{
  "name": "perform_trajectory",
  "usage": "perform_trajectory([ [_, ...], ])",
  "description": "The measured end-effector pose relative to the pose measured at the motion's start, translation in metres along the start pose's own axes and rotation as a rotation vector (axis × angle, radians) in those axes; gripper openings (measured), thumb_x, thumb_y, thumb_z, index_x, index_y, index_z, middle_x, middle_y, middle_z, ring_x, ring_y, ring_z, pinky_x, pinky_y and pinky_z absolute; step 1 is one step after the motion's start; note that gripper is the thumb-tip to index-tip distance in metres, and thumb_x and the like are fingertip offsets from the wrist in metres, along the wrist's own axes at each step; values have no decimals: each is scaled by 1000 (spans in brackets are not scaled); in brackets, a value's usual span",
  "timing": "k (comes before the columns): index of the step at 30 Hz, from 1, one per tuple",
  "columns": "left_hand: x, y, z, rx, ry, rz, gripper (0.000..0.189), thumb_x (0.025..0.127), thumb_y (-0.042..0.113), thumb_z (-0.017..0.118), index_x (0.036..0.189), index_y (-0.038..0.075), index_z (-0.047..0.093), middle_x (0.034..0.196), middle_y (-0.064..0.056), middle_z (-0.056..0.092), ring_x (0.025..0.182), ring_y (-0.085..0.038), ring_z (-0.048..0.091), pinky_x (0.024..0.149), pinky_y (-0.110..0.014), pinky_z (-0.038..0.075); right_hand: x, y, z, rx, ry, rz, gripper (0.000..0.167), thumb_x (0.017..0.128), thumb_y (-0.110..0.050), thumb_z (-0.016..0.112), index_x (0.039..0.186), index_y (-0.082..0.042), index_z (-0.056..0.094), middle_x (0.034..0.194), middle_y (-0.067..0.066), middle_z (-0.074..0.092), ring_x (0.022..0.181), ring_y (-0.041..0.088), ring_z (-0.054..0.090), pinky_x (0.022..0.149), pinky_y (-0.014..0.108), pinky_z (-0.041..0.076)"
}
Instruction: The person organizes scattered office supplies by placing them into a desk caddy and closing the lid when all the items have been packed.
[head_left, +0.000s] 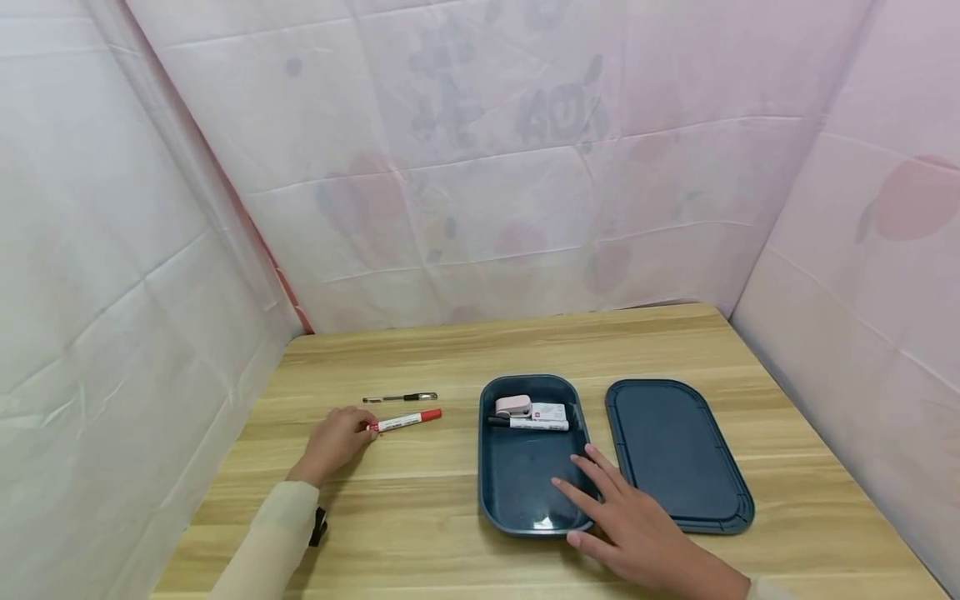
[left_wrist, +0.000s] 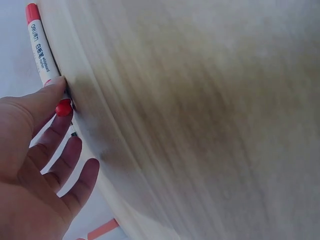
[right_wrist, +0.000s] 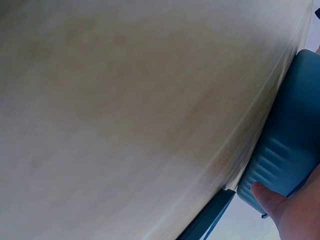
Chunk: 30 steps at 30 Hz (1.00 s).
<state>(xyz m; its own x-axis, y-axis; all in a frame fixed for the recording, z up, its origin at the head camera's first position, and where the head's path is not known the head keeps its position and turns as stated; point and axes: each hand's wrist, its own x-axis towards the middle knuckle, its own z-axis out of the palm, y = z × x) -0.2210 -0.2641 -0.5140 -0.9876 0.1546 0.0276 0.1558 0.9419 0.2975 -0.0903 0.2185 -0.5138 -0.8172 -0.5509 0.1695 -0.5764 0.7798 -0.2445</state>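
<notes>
My left hand [head_left: 337, 440] pinches the near end of a red-capped whiteboard marker [head_left: 408, 421] between thumb and index finger; the other fingers curve loosely in the left wrist view. The marker lies on the table. Just beyond it is a slim pen [head_left: 400, 397] with a black grip. My right hand [head_left: 637, 525] rests at the right rim of a dark blue tray [head_left: 517, 483], fingers spread over its edge. Inside the tray's far end are a black-capped marker [head_left: 528, 423], a small pink-and-white object [head_left: 513, 406] and a small white box [head_left: 548, 412].
A dark blue lid [head_left: 678, 450] lies flat to the right of the tray. The wood-grain table [head_left: 420, 500] is bordered by pale printed sheets [head_left: 480, 183] at the back and both sides. A black band [head_left: 318, 527] is at my left wrist.
</notes>
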Motion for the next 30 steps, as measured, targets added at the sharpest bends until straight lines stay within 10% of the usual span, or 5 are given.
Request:
perform_trajectory([
  [16, -4, 6, -3, -79, -8, -23, 9, 93, 21, 73, 102, 22, 75, 114, -3, 72, 111, -30, 62, 91, -57, 49, -1, 1, 2, -3, 4, -4, 60, 99, -64, 47, 153, -40, 41, 162, 5, 34, 155, 21, 9, 75, 40, 55],
  [30, 1, 31, -14, -166, -26, -31, 3, 95, 29, 71, 96, 27, 74, 108, 4, 69, 89, -17, 57, 79, -41, 47, -1, 1, -1, 57, -29, 34, 61, 98, -67, 46, 153, -43, 39, 164, 3, 30, 155, 18, 6, 79, 46, 54],
])
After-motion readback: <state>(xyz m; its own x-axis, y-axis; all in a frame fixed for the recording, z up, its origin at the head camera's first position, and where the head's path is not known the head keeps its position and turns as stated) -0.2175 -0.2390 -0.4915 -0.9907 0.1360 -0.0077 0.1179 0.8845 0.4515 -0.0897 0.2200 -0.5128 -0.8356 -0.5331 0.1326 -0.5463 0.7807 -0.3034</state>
